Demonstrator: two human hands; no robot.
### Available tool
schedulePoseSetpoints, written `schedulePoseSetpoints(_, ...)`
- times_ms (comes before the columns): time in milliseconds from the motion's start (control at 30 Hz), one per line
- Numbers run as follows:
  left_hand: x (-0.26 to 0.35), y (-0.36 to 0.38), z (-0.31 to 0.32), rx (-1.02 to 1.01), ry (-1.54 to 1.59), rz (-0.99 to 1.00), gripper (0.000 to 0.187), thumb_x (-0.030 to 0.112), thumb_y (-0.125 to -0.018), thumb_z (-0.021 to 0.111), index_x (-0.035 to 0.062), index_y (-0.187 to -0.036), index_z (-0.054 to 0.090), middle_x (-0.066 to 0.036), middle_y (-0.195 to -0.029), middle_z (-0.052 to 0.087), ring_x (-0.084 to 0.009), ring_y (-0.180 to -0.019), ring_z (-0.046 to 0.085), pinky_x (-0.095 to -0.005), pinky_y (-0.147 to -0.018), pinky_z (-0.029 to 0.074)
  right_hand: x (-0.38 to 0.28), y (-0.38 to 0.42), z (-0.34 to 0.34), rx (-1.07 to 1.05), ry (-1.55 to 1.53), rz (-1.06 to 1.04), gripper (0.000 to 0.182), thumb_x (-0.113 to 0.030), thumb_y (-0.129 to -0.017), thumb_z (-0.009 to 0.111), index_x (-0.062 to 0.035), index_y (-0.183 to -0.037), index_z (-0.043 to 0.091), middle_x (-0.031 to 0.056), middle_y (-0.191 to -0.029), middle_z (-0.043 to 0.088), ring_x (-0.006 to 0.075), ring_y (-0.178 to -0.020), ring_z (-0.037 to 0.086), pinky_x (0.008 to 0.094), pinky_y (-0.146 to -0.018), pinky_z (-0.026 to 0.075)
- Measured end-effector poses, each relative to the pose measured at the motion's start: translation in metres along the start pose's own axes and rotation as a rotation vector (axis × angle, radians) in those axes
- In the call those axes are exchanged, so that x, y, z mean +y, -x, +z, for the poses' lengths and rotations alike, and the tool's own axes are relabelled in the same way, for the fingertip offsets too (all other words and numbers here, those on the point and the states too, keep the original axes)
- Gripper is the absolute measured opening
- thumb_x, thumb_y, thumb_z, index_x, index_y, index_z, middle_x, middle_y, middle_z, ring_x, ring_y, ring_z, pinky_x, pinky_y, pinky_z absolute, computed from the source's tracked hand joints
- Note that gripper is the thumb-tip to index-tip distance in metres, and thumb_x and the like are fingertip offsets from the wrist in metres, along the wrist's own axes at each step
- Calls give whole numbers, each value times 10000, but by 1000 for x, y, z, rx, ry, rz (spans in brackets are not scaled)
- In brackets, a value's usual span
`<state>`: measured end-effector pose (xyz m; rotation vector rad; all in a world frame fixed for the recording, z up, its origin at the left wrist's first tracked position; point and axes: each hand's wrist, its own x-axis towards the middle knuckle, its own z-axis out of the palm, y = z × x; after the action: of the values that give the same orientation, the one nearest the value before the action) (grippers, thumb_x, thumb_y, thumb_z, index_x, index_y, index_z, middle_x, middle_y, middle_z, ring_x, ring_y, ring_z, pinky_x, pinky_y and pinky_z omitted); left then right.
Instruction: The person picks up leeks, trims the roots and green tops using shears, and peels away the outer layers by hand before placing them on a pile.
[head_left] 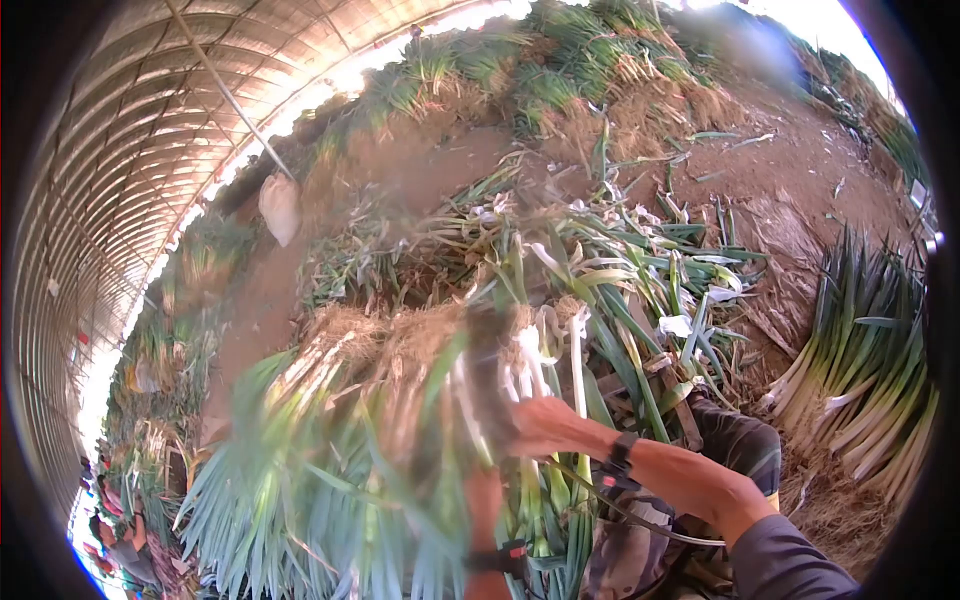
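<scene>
My right hand (550, 425) reaches in from the lower right, wearing a dark wristwatch, with fingers curled at the white stalks of several leeks (525, 365). Just left of it is my left hand (485, 490), with a black band at the wrist; its fingers are smeared and partly hidden among the leaves. A large heap of leeks (330, 450) spreads to the left, roots pointing away and green leaves toward me. A single leek (579, 350) with a white stem stands beside my right hand.
Stripped leaves and peelings (620, 270) lie piled ahead. A sheaf of leeks (860, 360) rests on the soil at the right. More leek heaps (570, 70) line the back under an arched greenhouse roof (130, 150). A pale bag (279, 208) hangs from a pole.
</scene>
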<state>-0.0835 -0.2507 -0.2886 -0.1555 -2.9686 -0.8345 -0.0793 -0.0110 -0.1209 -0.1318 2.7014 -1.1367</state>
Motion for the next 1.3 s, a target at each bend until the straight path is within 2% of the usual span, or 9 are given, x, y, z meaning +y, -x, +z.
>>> schedulePoseSetpoints(100,26,5,-29,-43,108,-36,500,239,-846,667,-22,-1270,623,-273,-1113,699,-424,-1015,681,-476,-922,530,-16,56,-18,-60,7,-76,586,-292,-735,700,-53,-1261,602,196,-754,669,381,-700,680,498,-652,543)
schedulePoseSetpoints(267,35,30,-41,10,21,52,451,208,-824,692,-13,-1215,646,-244,-1039,719,-421,-962,694,-472,-864,548,-33,114,-23,-21,30,-204,619,-316,-707,724,-32,-1242,594,195,-773,677,418,-717,681,510,-656,549)
schedulePoseSetpoints(367,32,44,-36,23,-60,91,464,234,-839,686,-3,-1234,630,-245,-1079,707,-422,-979,689,-487,-864,545,-31,105,-17,-40,66,-132,628,-319,-697,725,-16,-1229,588,202,-763,671,431,-687,666,511,-634,544)
schedulePoseSetpoints(533,37,62,-37,-104,-174,-17,540,302,-900,612,50,-1370,525,-258,-1273,621,-458,-1093,637,-540,-918,504,-29,74,-12,-44,77,-86,683,-325,-699,719,-72,-1317,575,189,-745,663,427,-670,659,510,-617,536)
schedulePoseSetpoints(633,52,68,-52,-202,-215,-20,499,269,-897,623,70,-1346,538,-237,-1240,639,-453,-1073,645,-544,-910,506,-23,55,-3,15,81,-82,724,-315,-698,714,-129,-1379,556,188,-743,661,422,-658,655,509,-611,532)
schedulePoseSetpoints(867,46,89,-47,-138,-81,113,481,211,-877,647,104,-1334,541,-215,-1181,656,-430,-985,668,-537,-842,535,-13,31,10,48,153,-88,782,-313,-704,715,-177,-1448,517,202,-843,669,407,-696,661,503,-595,525)
schedulePoseSetpoints(1033,26,107,-40,-188,-41,238,559,229,-871,657,138,-1405,523,-217,-1151,662,-435,-922,677,-541,-789,552,-36,65,-2,-28,87,-74,769,-349,-700,718,-113,-1410,538,232,-878,664,412,-704,664,508,-601,533)
schedulePoseSetpoints(1167,47,107,-59,-242,-32,99,499,266,-895,648,142,-1371,562,-208,-1172,656,-438,-1013,655,-548,-873,528,-42,91,-2,-65,160,-129,706,-394,-722,710,56,-1247,570,272,-862,654,418,-696,665,511,-613,539)
schedulePoseSetpoints(1300,58,105,-74,-290,-53,36,453,281,-903,650,116,-1318,579,-209,-1221,624,-435,-1076,631,-546,-904,515,-55,108,-7,-47,181,-85,664,-425,-730,700,118,-1093,577,275,-863,648,421,-709,669,506,-627,541)
